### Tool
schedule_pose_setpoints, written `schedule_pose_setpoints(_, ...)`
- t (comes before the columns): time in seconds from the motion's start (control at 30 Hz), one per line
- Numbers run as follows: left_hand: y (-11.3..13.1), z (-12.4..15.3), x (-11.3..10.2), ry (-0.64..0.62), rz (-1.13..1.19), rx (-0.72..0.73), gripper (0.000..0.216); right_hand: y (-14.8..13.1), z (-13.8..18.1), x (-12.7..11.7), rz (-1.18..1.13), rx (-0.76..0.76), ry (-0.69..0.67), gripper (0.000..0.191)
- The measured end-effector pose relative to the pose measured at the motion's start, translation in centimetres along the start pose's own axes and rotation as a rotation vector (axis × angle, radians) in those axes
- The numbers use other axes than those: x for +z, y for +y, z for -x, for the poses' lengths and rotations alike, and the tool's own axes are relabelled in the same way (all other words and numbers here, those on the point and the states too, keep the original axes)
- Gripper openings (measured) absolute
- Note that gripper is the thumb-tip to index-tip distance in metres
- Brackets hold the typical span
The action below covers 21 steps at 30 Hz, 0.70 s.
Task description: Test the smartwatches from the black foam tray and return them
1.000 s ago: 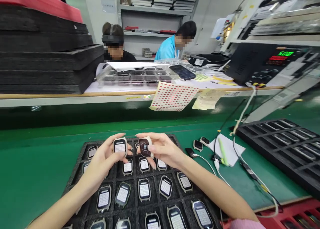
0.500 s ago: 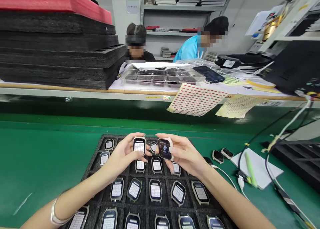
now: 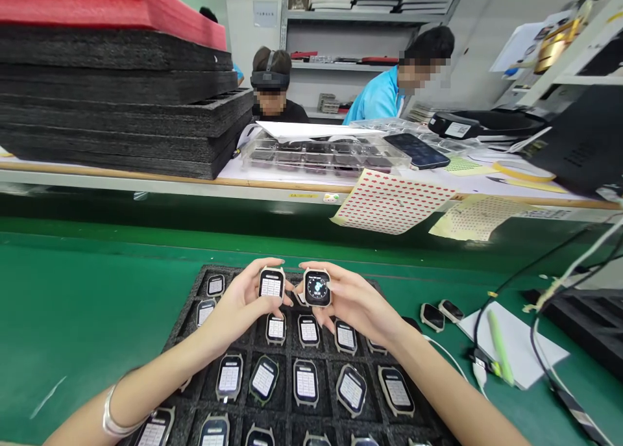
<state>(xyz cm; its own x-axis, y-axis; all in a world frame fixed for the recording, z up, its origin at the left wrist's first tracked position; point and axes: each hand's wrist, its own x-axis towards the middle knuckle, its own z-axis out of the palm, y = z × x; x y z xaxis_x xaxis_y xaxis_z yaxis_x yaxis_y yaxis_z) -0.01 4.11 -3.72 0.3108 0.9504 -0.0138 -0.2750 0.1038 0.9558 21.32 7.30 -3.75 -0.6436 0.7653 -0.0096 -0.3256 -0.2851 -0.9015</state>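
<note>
My left hand (image 3: 243, 303) pinches a watch body with a lit white screen (image 3: 271, 284) above a black foam tray (image 3: 189, 313). Right beside it, my right hand (image 3: 357, 300) grips a second watch body (image 3: 317, 287) whose screen shows a dark round dial. Both screens face me and the two watches almost touch. Under my hands the tray holds several more watch bodies (image 3: 305, 381) with lit white screens, each lying in its own pocket.
Two loose watch bodies (image 3: 440, 313), a green pen (image 3: 499, 346) on white paper and cables (image 3: 540, 342) lie to the right on the green mat. Beyond the belt, a stack of black foam trays (image 3: 117, 108), a clear tray (image 3: 321, 154) and sticker sheets (image 3: 389, 202). Two people sit opposite.
The watch in my right hand has turned to face me squarely and its screen now shows a round dial. The view has shifted left. Both hands stay over the tray.
</note>
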Motion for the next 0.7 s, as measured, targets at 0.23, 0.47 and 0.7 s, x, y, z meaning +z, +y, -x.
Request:
schedule_pose_setpoints(0.23, 0.4, -1.6, -0.6, -0.005, 0.012, -0.003, 0.046, -0.7, -1.1, -0.7, 0.179, -0.036, 0.108, 0.053)
schedule_pose_setpoints(0.47, 0.6, -2.6, -1.0, -0.038, 0.004, -0.022, 0.047, -0.9, -1.0, -1.4, 0.252, -0.120, 0.152, 0.048)
schedule_pose_setpoints(0.7, 0.8, -1.6, -0.5, -0.084, 0.028, -0.009, 0.042, -0.3, -0.4, 0.0, 0.336, -0.179, 0.193, 0.047)
